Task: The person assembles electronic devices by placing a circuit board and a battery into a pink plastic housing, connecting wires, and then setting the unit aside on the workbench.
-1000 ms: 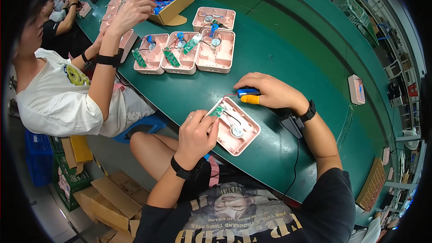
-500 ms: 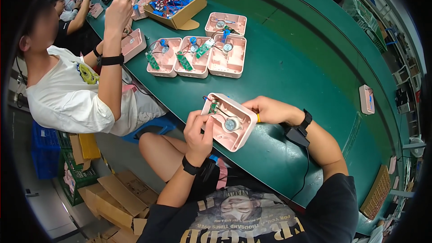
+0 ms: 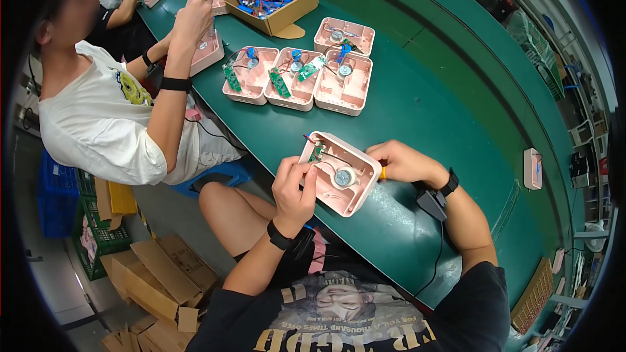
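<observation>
A pale pink open plastic housing [image 3: 357,197] is tilted above the near edge of the green bench. My left hand [image 3: 295,186] grips its left side, with the thumb over the rim. Inside sit a round silver speaker-like part [image 3: 343,177], thin wires and a small green circuit board [image 3: 317,152] by the upper-left wall. At the housing's right wall, my right hand [image 3: 407,161] has its fingers curled. A small yellow thing [image 3: 383,172] shows at those fingers, and its kind is unclear. The right fingertips are partly hidden.
Several pink housings [image 3: 343,98] with boards and wires stand farther up the bench [image 3: 430,98]. Behind them is a cardboard box [image 3: 287,19] of blue wired cells. A co-worker [image 3: 117,117] works at left. Another housing [image 3: 533,169] lies far right. A black cable [image 3: 440,254] trails from my right wrist.
The view has shifted slightly, so the bench things appear farther right. Both my hands keep their places on the housing. The co-worker's raised hand has come lower, towards a pink housing.
</observation>
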The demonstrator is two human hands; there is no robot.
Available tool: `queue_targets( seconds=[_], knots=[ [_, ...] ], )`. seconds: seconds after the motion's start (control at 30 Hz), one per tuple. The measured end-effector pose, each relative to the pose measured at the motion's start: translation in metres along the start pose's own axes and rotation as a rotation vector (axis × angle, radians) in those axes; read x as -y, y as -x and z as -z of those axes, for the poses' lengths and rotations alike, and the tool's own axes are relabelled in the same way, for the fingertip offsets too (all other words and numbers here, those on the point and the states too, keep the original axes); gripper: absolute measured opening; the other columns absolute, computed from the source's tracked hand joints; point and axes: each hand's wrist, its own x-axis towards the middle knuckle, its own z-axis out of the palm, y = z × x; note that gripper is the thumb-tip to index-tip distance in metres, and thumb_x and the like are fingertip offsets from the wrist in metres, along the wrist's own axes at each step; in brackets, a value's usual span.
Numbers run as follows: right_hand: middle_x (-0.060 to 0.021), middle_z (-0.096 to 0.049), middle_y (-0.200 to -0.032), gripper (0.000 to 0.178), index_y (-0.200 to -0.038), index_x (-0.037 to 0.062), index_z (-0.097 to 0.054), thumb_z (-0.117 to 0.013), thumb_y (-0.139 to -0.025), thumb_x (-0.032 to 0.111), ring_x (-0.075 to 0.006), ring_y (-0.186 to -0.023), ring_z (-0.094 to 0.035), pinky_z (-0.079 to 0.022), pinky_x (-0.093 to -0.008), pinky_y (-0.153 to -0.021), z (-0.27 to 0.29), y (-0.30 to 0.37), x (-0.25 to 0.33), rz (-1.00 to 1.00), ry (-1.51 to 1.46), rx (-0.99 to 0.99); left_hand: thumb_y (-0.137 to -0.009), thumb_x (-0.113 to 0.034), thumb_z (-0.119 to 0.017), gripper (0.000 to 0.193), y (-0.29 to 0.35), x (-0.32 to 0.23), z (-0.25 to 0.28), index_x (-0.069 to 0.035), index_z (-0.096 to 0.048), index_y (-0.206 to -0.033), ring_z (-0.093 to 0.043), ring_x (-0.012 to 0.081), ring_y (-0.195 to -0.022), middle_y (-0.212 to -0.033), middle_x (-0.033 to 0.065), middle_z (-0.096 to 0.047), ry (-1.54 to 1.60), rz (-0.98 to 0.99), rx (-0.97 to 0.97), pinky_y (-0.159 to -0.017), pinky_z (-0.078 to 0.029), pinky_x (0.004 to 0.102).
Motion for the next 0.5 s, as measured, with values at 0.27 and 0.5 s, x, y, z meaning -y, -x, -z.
queue_targets(
  seconds=[0.27, 0.5],
  knots=[
    [-0.0097, -0.073, -0.109, 0.023, -0.113, 0.0028, -0.077, -0.072, -0.09, 0.0, -0.0241, -0.094, -0.068, -0.055, -0.035, -0.086, 0.006, 0.013, 0.04, 0.158, 0.399, -0.203, -0.094, -0.005, -0.072, 0.009, -0.002, 0.001, 0.0, 0.003, -0.072, -0.097, -0.067, 0.0308, -0.086, -0.101, 0.0172, -0.065, -0.047, -0.044, -0.014, -0.075, -0.054, 0.0393],
    [-0.015, -0.064, -0.136, 0.027, -0.115, 0.0054, -0.077, -0.078, -0.089, 0.01, -0.035, -0.124, -0.062, -0.052, -0.0438, -0.103, -0.047, 0.01, 0.063, 0.5, 0.779, -0.503, -0.09, -0.007, -0.075, 0.009, -0.005, -0.001, -0.003, -0.003, -0.073, -0.097, -0.064, 0.0343, -0.089, -0.099, 0.0131, -0.063, -0.121, -0.096, -0.005, -0.075, -0.053, 0.0434]
  ],
)
